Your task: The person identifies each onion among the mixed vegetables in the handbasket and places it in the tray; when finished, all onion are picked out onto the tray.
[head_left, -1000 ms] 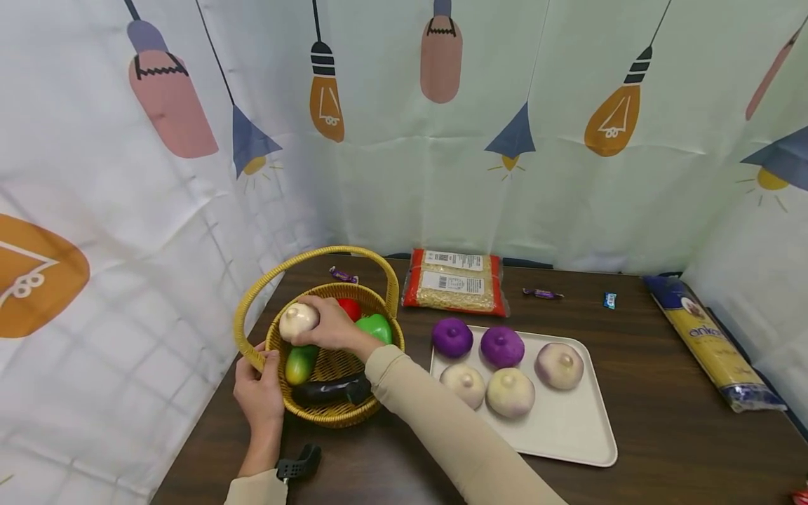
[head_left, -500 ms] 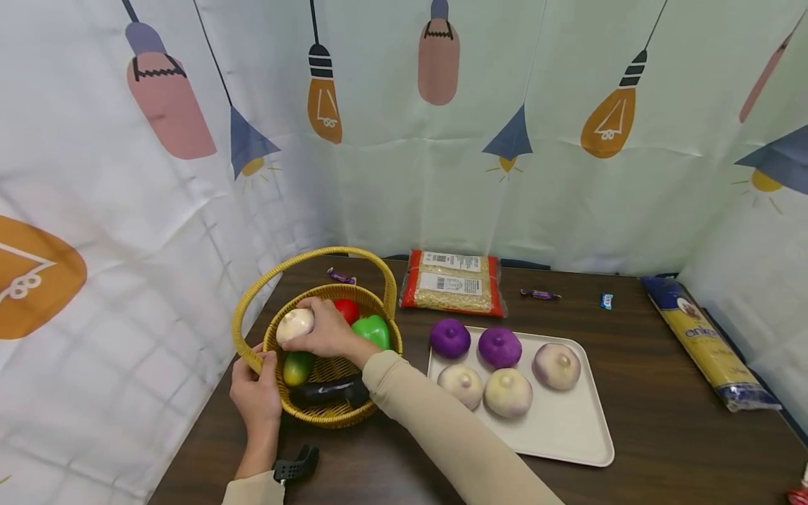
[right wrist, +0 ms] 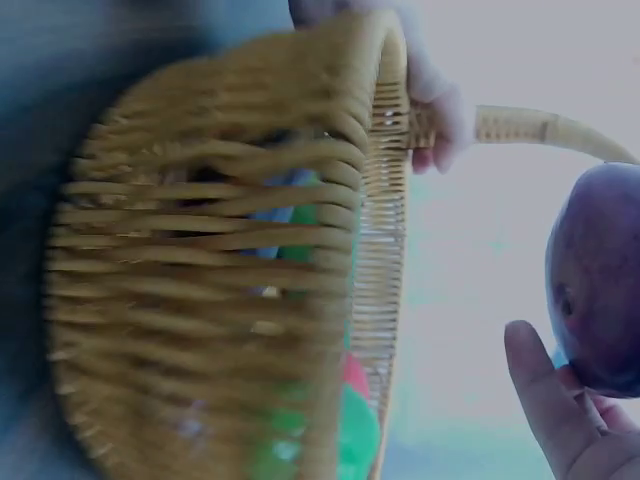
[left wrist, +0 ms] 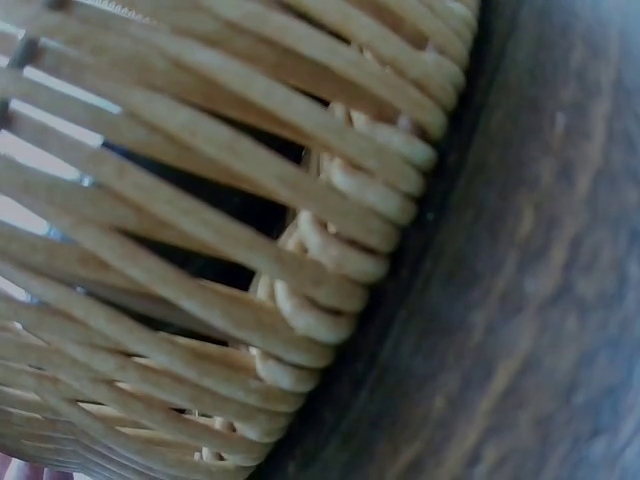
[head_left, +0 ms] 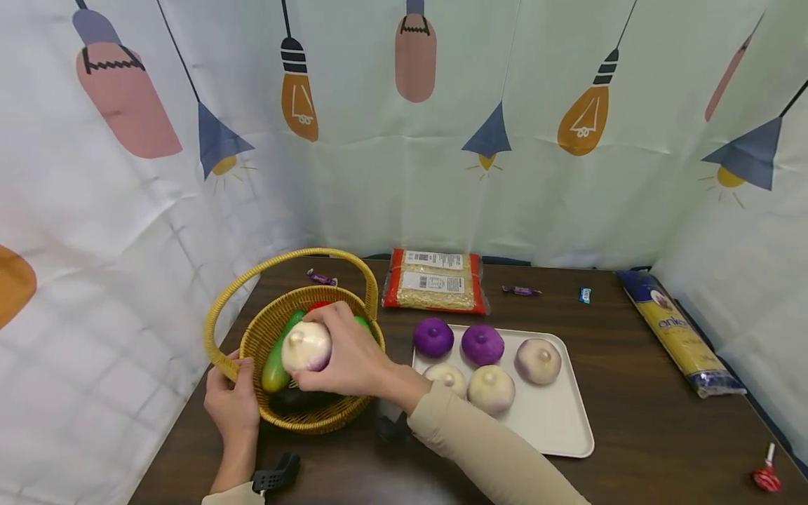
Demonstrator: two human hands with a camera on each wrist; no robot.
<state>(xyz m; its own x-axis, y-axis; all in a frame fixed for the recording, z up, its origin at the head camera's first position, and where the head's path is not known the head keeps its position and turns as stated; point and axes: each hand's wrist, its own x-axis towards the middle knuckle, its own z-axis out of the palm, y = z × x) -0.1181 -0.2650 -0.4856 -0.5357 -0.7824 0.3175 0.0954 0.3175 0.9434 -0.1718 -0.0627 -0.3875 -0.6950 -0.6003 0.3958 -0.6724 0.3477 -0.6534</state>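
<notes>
My right hand (head_left: 353, 354) holds a white-and-purple turnip (head_left: 306, 346) above the wicker basket (head_left: 315, 423); its purple underside faces the right wrist view. My left hand (head_left: 233, 396) grips the basket where the arched handle (head_left: 214, 315) meets the rim on the left. Inside the basket lie a cucumber (head_left: 274, 365), a dark eggplant (head_left: 303, 400), a red vegetable (head_left: 318, 306) mostly hidden, and a green pepper (right wrist: 358, 430) partly behind the wall. Only the basket's woven side (left wrist: 200, 230) and the table show in the left wrist view.
Right of the basket, a white tray (head_left: 558, 428) bears several turnips, two purple side up. Behind are a red-edged grain bag (head_left: 435, 280) and wrapped candies (head_left: 521, 290). A yellow-and-blue pasta pack (head_left: 678, 333) lies far right, a lollipop (head_left: 766, 477) at the front right.
My right hand has lifted the turnip up out of the basket's left side and toward me, uncovering more of the cucumber. My left hand stays at the handle. The head view has turned slightly right.
</notes>
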